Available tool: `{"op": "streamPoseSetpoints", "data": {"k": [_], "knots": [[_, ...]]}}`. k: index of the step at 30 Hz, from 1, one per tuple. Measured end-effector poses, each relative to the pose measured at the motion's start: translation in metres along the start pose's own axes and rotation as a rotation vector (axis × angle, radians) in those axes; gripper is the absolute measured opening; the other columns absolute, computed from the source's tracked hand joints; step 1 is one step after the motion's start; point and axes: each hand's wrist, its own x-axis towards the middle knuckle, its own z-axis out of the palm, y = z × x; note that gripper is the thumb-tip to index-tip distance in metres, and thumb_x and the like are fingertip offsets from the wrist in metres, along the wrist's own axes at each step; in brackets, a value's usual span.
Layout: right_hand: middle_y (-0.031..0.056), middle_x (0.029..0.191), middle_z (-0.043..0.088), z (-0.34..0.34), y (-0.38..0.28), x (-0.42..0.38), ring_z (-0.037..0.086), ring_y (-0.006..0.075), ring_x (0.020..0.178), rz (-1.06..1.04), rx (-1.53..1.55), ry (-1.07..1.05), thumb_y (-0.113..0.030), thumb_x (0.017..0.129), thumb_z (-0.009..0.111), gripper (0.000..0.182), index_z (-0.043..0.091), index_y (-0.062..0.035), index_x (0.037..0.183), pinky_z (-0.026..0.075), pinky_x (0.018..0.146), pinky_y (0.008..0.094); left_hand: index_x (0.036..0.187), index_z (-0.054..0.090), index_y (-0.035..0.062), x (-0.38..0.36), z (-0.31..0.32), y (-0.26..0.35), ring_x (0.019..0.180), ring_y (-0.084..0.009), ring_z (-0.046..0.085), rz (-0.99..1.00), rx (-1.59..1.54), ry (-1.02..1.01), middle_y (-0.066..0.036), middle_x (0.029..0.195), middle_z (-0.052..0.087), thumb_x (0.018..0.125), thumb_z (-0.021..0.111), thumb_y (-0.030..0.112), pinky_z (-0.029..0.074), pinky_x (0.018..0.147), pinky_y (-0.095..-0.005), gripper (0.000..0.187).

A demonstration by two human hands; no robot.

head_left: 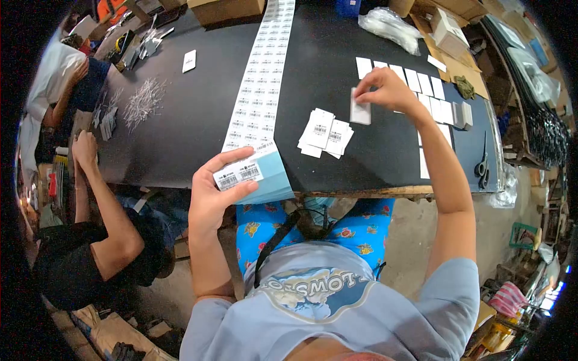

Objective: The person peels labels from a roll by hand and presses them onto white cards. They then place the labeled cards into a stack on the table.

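Observation:
My left hand (pixel 220 186) grips the end of a long strip of barcode labels (pixel 256 90), with fingers on top and thumb below. The strip's blue backing (pixel 274 177) shows where it bends at the table's front edge. My right hand (pixel 388 90) pinches the upper edge of a white card (pixel 361 114) over the black table. Left of that card lies a loose pile of white cards with barcode labels (pixel 325 133). Beyond my right hand, blank white cards (pixel 424 85) are laid out in rows, partly hidden by my forearm.
Black scissors (pixel 482 165) and a stack of cards (pixel 462 115) lie at the right. A clear plastic bag (pixel 391 29) and a cardboard box (pixel 226 11) stand at the back. White scraps (pixel 144 102) lie on the left, where other people sit.

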Motion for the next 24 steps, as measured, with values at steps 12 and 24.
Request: {"op": "streamPoseSetpoints", "data": {"k": [12,24], "knots": [[0.0084,0.082,0.068,0.106,-0.027,0.006,0.055,0.0246,0.091,0.023,-0.135,0.111,-0.012,0.066,0.076,0.015,0.074,-0.0073,0.081,0.045,0.081,0.0365,0.117,0.061,-0.0038,-0.002,-0.001,-0.004,0.097,-0.0143,0.063,-0.026,-0.085,-0.048,-0.013,0.108,0.066,0.068,0.079,-0.003,0.05,0.086,-0.0262,0.052],[0.0046,0.095,0.061,0.129,-0.025,-0.014,0.05,0.0266,0.098,-0.168,-0.405,0.429,-0.015,0.066,0.078,0.015,0.074,-0.014,0.08,0.038,0.085,0.0405,0.118,0.06,-0.0047,-0.004,-0.003,-0.009,0.097,-0.0153,0.063,-0.056,-0.082,-0.044,-0.013,0.108,0.066,0.067,0.081,-0.002,0.051,0.087,-0.0278,0.055]]}}
